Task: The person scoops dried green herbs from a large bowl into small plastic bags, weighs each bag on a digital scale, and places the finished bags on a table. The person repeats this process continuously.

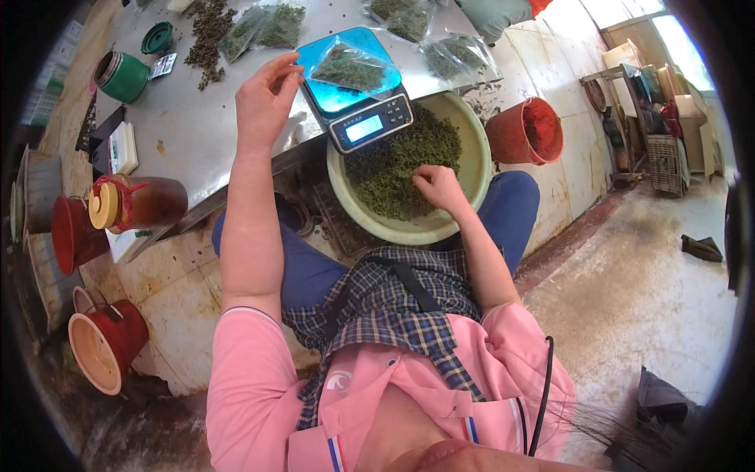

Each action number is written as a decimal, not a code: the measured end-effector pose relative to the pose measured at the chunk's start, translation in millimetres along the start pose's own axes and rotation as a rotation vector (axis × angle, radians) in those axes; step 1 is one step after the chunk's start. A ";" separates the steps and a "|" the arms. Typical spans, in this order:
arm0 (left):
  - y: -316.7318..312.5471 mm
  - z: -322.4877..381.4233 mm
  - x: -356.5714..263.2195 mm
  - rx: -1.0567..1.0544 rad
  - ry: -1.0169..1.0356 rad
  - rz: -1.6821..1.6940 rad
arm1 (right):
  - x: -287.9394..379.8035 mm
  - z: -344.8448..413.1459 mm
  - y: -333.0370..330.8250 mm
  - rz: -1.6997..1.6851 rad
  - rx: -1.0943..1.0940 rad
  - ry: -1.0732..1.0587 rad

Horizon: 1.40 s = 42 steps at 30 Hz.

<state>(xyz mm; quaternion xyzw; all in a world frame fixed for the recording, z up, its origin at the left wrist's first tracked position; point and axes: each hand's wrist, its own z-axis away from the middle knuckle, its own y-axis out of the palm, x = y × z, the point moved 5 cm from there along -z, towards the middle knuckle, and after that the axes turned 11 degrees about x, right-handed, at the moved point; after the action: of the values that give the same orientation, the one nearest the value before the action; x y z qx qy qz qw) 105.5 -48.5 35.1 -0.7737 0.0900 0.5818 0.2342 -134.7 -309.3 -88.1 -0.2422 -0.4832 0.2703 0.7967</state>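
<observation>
A digital kitchen scale point(368, 127) with a lit display sits at the table's edge, partly overhanging a basin. On its blue-reflecting pan point(321, 94) lies a clear plastic bag point(351, 68) of green peppercorn-like berries. My left hand point(268, 100) is beside the pan's left edge, fingers loosely curled and nothing visible in them. Below the scale, a pale plastic basin point(481, 177) holds a heap of the same green berries point(383, 183). My right hand point(439, 186) hovers at the heap's right side with fingertips bunched; whether berries are between them is hidden.
More filled bags point(280, 26) lie on the metal table point(194, 130), near a pile of brown berries point(209, 35). A green jar point(122, 76) and brown jar point(156, 202) stand left. Red buckets point(525, 131) flank me. Someone's leg point(498, 17) shows at the far side.
</observation>
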 end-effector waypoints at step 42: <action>96.4 -14.0 -21.7 0.136 0.506 -0.647 | 155.5 -91.7 -89.6 -0.460 -0.198 -0.272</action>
<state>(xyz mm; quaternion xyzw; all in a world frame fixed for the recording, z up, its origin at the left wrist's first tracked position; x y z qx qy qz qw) 71.2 -142.2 33.8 -0.8635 -0.0649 0.2625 0.4258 25.8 -283.4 31.2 -0.1643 -0.6521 0.0640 0.7374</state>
